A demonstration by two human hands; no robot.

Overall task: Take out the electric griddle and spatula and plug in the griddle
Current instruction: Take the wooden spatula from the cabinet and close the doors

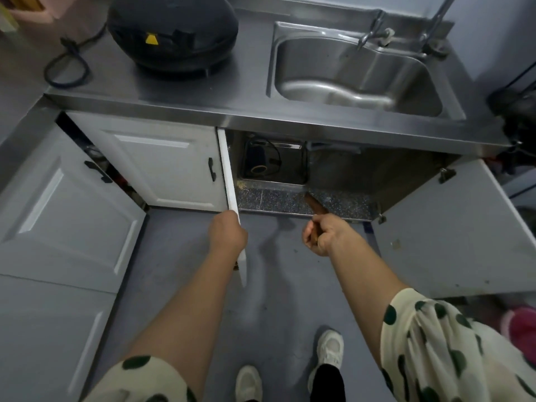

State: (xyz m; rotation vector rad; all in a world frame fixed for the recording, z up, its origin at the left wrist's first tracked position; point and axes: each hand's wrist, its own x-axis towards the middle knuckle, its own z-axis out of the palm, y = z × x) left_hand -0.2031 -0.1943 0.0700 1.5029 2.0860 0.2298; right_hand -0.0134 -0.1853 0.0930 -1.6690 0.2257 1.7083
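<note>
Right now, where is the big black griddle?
In the head view, the electric griddle sits on the steel counter, upper left, to the left of the sink, with its black cord coiled beside it.

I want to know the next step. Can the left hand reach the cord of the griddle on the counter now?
Probably not right away. The left hand grips the edge of the open cabinet door below the counter; the coiled cord lies uncovered up beside the griddle, so it must release first.
</note>
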